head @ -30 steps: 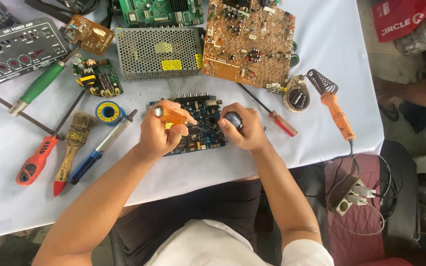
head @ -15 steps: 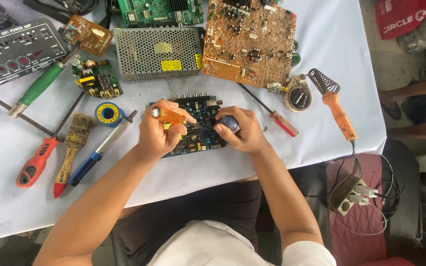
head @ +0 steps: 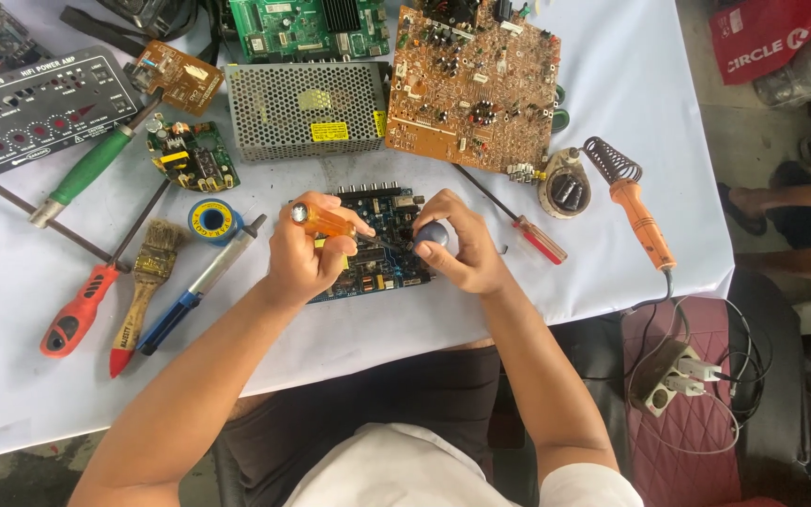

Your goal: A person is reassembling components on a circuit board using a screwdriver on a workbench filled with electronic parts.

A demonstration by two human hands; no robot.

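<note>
A dark blue circuit board (head: 382, 208) lies on the white tablecloth in front of me. My left hand (head: 304, 255) grips an orange-handled screwdriver (head: 324, 220), whose tip points right onto the board. My right hand (head: 466, 252) rests on the board's right end, with its fingers closed around a small dark rounded part (head: 432, 234). The two hands sit close together over the board and hide much of it.
Around the board lie a large brown circuit board (head: 473, 86), a metal mesh power supply box (head: 304, 109), a green board (head: 310, 25), a solder roll (head: 211, 219), a brush (head: 145, 279), several screwdrivers, an orange soldering iron (head: 641, 215) and a black panel (head: 35, 111). Another person's legs (head: 790, 199) are at right.
My hands stay on the blue board with only slight shifts. The view has drifted a little.
</note>
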